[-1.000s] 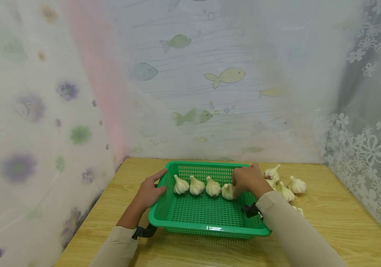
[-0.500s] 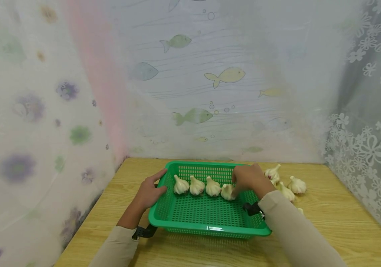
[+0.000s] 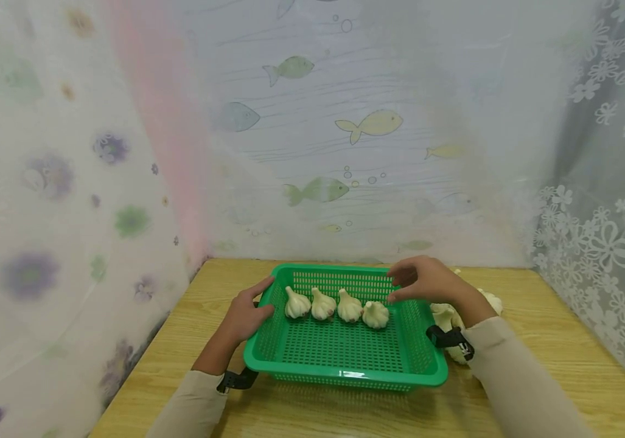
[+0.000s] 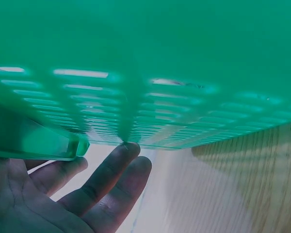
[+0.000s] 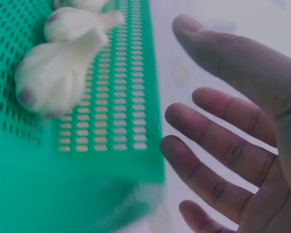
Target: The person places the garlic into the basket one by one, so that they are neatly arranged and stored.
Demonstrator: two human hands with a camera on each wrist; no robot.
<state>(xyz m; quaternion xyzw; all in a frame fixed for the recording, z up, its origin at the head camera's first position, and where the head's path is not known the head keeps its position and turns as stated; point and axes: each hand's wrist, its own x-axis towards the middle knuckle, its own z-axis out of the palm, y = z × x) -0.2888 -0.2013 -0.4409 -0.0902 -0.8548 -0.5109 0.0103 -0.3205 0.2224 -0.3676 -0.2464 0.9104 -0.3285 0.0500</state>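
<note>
A row of several white garlic bulbs (image 3: 350,306) lies along the far half of a green slotted plastic basket (image 3: 312,370). The rightmost bulb (image 3: 375,315) sits with its stem tilted to the back left. At the basket's left side my left hand (image 3: 245,315) holds the rim, its thumb on top; in the left wrist view, fingers (image 4: 110,179) reach below the rim beside the slotted outer wall. My right hand (image 3: 427,283) hovers over the back right of the basket. Its fingers are spread and nothing is in them, as the right wrist view shows.
More garlic bulbs (image 3: 446,317) lie on the wooden table (image 3: 553,353) right of the basket, partly hidden by my right arm. A fish-print curtain (image 3: 312,231) hangs behind the table, with flowered sheets (image 3: 131,182) at both sides.
My right hand has let go of the rightmost garlic bulb and moved up and to the right. That bulb now rests in the row. The left hand and basket stay nearly still.
</note>
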